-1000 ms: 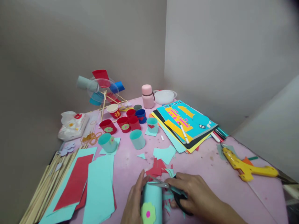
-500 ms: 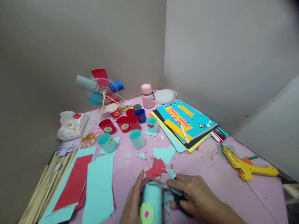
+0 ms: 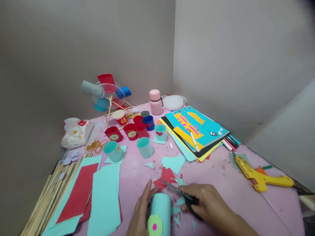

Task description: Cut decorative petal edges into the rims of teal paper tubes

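My left hand (image 3: 141,211) is wrapped round the near left side of a light-blue paper tube (image 3: 161,208), which carries a green paper flower (image 3: 155,225) with a pink centre. In my right hand (image 3: 206,200) are black-handled scissors (image 3: 174,188). Their blades look closed and point left, just beyond the tube's top edge and apart from it. Under and around the blades lie red paper scraps (image 3: 164,175). More light-blue offcuts (image 3: 176,209) are scattered between the tube and my right hand.
Light-blue strips (image 3: 104,196) and wooden sticks (image 3: 40,203) lie left. Small paper cups, including a light-blue one (image 3: 144,147), stand mid-table. Behind are a paper-bladed wheel (image 3: 108,93) and a pink bottle (image 3: 156,103). A card stack (image 3: 204,154) and yellow glue gun (image 3: 261,178) lie right.
The scissors have come off the tube's top edge, and their open blades have closed. My right hand has shifted slightly right. My left hand stays on the tube.
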Motion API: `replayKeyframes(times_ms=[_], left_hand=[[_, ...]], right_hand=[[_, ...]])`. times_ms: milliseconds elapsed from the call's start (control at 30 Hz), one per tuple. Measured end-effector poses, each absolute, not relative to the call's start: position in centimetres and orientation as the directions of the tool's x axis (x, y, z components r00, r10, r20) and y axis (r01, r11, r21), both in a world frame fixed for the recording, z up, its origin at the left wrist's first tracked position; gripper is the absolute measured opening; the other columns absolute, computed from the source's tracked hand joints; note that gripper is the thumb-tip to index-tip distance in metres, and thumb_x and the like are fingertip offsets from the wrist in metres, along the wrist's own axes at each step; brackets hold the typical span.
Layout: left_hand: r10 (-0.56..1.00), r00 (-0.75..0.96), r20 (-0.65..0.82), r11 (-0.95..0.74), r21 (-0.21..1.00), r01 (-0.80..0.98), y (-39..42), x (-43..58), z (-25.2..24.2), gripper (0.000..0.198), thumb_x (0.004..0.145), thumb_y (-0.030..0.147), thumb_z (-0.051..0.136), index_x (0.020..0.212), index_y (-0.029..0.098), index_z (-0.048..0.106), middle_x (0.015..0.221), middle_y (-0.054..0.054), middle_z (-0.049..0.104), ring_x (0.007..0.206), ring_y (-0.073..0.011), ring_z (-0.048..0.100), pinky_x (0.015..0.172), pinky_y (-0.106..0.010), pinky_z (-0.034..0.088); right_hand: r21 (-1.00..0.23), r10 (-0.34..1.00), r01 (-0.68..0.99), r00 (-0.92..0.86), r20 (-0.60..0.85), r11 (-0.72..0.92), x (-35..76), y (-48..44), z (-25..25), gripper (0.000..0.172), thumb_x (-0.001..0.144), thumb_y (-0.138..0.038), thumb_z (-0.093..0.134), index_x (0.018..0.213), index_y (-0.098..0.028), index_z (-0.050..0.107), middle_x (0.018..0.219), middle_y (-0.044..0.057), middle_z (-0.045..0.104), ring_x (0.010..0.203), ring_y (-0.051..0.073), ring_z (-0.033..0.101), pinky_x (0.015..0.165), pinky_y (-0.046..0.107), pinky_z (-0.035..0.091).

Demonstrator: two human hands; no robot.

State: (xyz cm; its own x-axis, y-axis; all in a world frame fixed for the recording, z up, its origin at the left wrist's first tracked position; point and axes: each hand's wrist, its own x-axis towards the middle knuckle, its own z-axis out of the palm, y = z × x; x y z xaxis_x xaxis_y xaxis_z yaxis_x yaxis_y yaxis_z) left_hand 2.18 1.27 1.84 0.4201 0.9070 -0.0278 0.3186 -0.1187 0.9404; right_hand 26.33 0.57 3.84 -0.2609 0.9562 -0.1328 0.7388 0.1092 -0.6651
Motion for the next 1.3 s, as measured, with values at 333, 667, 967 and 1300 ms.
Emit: replayKeyframes(times_ms=[333, 667, 967, 1300], left_hand=[[0.911, 0.388, 0.140, -0.347, 0.771, 0.534, 1.2, 3.3, 0.9, 0.083, 0.075, 0.019, 0.055, 0.147, 0.026, 0.014, 0.131, -0.016, 0.052, 0.119, -0.0290, 0.051, 0.100, -0.042, 0.041], [0.928, 0.323, 0.186, -0.343, 0.766, 0.543, 1.0, 3.7, 0.3, 0.087, 0.075, 0.007, 0.054, 0.147, 0.030, 0.013, 0.133, -0.014, 0.053, 0.120, -0.0276, 0.052, 0.097, -0.041, 0.043], [0.923, 0.331, 0.196, -0.360, 0.743, 0.564, 1.1, 3.5, -0.3, 0.094, 0.066, 0.009, 0.060, 0.147, 0.027, 0.017, 0.135, -0.014, 0.053, 0.118, -0.0290, 0.053, 0.098, -0.041, 0.042], [0.922, 0.334, 0.197, -0.364, 0.737, 0.570, 1.2, 3.4, 0.1, 0.102, 0.066, 0.009, 0.064, 0.147, 0.036, 0.009, 0.133, -0.010, 0.054, 0.116, -0.0279, 0.055, 0.095, -0.040, 0.045]], right_hand=[[-0.523, 0.924, 0.819, -0.355, -0.142, 0.234, 25.8, 0.6, 3.3, 0.028, 0.077, -0.037, 0.068, 0.104, -0.033, 0.064, 0.087, -0.003, 0.069, 0.078, 0.018, 0.064, 0.061, 0.023, 0.034], [-0.519, 0.928, 0.825, -0.343, -0.143, 0.225, 26.1, 0.5, 3.2, 0.019, 0.075, -0.036, 0.070, 0.092, -0.030, 0.064, 0.084, -0.004, 0.069, 0.074, 0.016, 0.065, 0.059, 0.022, 0.034], [-0.461, 0.923, 0.858, -0.341, -0.176, 0.229, 26.4, 0.4, 3.4, 0.025, 0.076, -0.034, 0.069, 0.101, -0.032, 0.065, 0.085, -0.002, 0.071, 0.075, 0.020, 0.067, 0.058, 0.025, 0.032], [-0.473, 0.920, 0.851, -0.346, -0.183, 0.226, 26.4, 0.3, 3.2, 0.021, 0.078, -0.029, 0.066, 0.099, -0.031, 0.064, 0.084, -0.002, 0.071, 0.077, 0.019, 0.067, 0.058, 0.024, 0.032]])
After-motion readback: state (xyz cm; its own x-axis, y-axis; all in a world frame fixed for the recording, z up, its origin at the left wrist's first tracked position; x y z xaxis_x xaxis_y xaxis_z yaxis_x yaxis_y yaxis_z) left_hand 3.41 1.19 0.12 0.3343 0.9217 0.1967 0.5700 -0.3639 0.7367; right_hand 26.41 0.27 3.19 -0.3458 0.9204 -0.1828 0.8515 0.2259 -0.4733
